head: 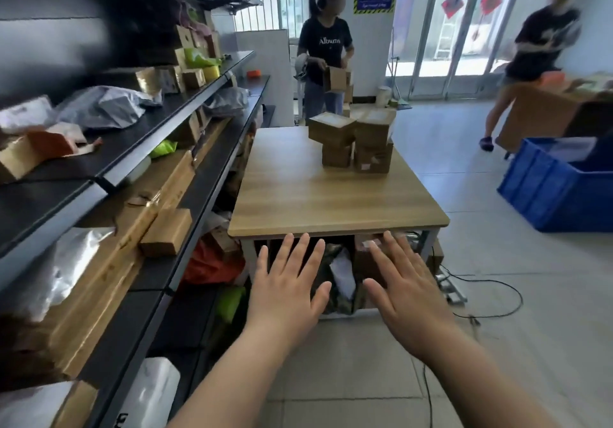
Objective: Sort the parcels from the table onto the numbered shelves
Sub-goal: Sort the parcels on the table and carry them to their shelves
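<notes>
1. The left hand [288, 281] and the right hand [403, 291] are both stretched forward, palms down, fingers straight and slightly spread. They hold nothing and hang in the air in front of the near edge of the table [298, 195], touching nothing.
2. The parcels [353, 142], a small pile of brown cartons stacked two layers high, sit at the far end of the wooden tabletop, right of centre and well apart from both hands. The upper left carton lies skewed on the one beneath it.
3. The shelves [139, 162] run along the left, just beside the table. Their dark boards carry a flat brown box [166, 230], long cartons, a grey poly bag [102, 105] and green and white packets. Any numbers on the shelf edges are too blurred to read.
4. Under the table, seen between the hands, lies a jumble of bags and cartons [343, 275].
5. Beyond the far end of the table stands a person in a dark T-shirt [325, 46], holding a small carton [335, 78] in both hands.
6. At the right a second person [537, 49], blurred, leans over a large cardboard box [537, 119]. A blue crate [544, 192] stands on the tiled floor nearer the camera.
7. A black cable [491, 295] loops across the floor beside the table's right leg.
</notes>
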The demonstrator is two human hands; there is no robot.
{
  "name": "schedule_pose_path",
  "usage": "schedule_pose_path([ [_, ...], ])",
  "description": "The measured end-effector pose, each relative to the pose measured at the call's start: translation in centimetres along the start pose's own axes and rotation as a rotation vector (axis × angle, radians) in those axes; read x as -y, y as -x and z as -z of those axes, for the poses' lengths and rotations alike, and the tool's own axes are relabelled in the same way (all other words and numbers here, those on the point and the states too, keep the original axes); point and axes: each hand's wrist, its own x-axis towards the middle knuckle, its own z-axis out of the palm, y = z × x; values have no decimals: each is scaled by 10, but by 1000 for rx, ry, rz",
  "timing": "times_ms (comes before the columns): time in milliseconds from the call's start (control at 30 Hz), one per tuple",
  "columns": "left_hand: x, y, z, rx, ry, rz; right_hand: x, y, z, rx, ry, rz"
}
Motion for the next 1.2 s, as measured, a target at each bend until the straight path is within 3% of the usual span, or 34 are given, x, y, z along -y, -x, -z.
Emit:
schedule_pose_path([
  [167,-14,-64,-21,126,45,-69,-41,-46,-2,-12,28,-132],
  [233,-16,-93,-36,69,39,-105,-57,-73,-4,10,48,-138],
  [633,-39,-277,-63,126,70,50,-158,-270,7,62,16,-28],
  [833,-28,-335,-85,207,58,78,-178,-333,-15,115,-43,-12],
  [1200,21,-488,-110,155,72,-23,-198,-463,-25,66,-27,-121],
])
